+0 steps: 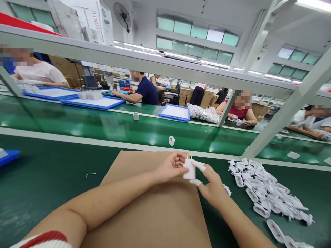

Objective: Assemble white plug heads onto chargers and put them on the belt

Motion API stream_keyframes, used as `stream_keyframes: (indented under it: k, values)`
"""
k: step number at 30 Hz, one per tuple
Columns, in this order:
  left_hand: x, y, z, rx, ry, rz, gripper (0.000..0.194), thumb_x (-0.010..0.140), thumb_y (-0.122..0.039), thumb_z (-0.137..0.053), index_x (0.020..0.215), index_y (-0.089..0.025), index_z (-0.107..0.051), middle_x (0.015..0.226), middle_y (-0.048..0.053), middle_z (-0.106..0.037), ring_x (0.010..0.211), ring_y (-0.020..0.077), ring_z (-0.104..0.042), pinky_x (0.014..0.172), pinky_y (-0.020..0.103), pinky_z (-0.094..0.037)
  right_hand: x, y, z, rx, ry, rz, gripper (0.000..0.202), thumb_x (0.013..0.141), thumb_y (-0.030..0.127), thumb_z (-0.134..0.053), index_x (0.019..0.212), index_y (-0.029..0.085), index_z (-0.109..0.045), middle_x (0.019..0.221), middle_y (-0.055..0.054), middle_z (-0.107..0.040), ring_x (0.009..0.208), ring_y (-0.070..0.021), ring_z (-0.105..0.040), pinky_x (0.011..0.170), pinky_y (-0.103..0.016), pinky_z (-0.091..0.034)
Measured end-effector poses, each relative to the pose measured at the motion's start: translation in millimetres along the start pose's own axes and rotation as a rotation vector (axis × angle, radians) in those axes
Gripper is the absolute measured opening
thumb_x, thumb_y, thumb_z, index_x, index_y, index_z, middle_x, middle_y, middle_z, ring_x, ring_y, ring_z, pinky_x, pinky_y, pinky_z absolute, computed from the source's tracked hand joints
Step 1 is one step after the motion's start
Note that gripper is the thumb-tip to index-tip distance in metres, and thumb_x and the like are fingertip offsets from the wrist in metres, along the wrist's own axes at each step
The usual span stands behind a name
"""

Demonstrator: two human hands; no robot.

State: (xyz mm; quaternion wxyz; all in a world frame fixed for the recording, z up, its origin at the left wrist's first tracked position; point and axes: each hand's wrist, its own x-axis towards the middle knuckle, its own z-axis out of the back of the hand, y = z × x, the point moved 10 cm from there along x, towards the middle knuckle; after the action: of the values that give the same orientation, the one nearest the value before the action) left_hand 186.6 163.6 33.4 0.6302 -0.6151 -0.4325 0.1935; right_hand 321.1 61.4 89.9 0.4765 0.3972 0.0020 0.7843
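Note:
Between both hands, above a brown cardboard sheet (155,213), is a white plug adapter (190,171) with two prongs pointing up. My left hand (172,168) grips its left side, thumb on the front and fingers curled behind. My right hand (210,182) pinches it from the right, index finger near the top and thumb at the bottom edge; white tape wraps both those fingertips. Right of my right hand lies a pile of white plug end pieces (269,189), some with prongs showing. One piece is partly hidden behind that hand.
Ahead runs a green conveyor belt (113,127) carrying a white adapter housing (171,140) and another adapter (136,115). A slanted metal post (274,113) stands at right. Blue trays (174,112) and several co-workers are across the belt. A blue tray corner (11,156) sits at left.

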Motion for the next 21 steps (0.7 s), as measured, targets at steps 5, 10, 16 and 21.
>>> stream_keyframes:
  k: [5, 10, 16, 21]
  values:
    - [9, 40, 51.8, 0.047, -0.367, 0.166, 0.063, 0.062, -0.026, -0.097, 0.110, -0.018, -0.057, 0.103, 0.005, -0.066, 0.089, 0.0159, -0.067, 0.088, 0.035, -0.058, -20, -61, 25, -0.631, 0.369, -0.388, 0.073, 0.056, 0.002, -0.085, 0.125, 0.020, -0.068, 0.123, -0.018, -0.070, 0.113, -0.0406, -0.068, 0.081, -0.046, -0.060]
    - [40, 24, 117.2, 0.281, -0.579, 0.014, 0.048, 0.077, -0.010, -0.078, 0.117, -0.016, -0.052, 0.113, 0.009, -0.067, 0.098, 0.0168, -0.069, 0.095, 0.035, -0.057, -46, -119, 20, -0.680, 0.773, -0.721, 0.044, 0.059, -0.010, -0.073, 0.093, 0.018, -0.073, 0.098, -0.013, -0.076, 0.090, -0.0338, -0.076, 0.073, -0.037, -0.053]
    - [60, 10, 226.7, 0.796, -0.891, 0.127, 0.045, 0.079, -0.007, -0.071, 0.119, -0.015, -0.054, 0.128, 0.013, -0.062, 0.115, 0.0222, -0.065, 0.106, 0.038, -0.051, -20, -109, 2, -0.497, 0.572, -0.560, 0.035, 0.081, -0.004, -0.060, 0.106, 0.016, -0.074, 0.113, -0.015, -0.074, 0.103, -0.0270, -0.072, 0.082, -0.033, -0.049]
    - [54, 17, 251.9, 0.874, -0.979, 0.246, 0.057, 0.074, -0.012, -0.071, 0.128, -0.011, -0.055, 0.132, 0.021, -0.058, 0.125, 0.0343, -0.059, 0.110, 0.048, -0.047, -20, -112, -14, -0.287, 0.526, -0.569, 0.043, 0.082, 0.000, -0.066, 0.123, 0.014, -0.070, 0.128, -0.015, -0.070, 0.118, -0.0264, -0.065, 0.100, -0.033, -0.046]
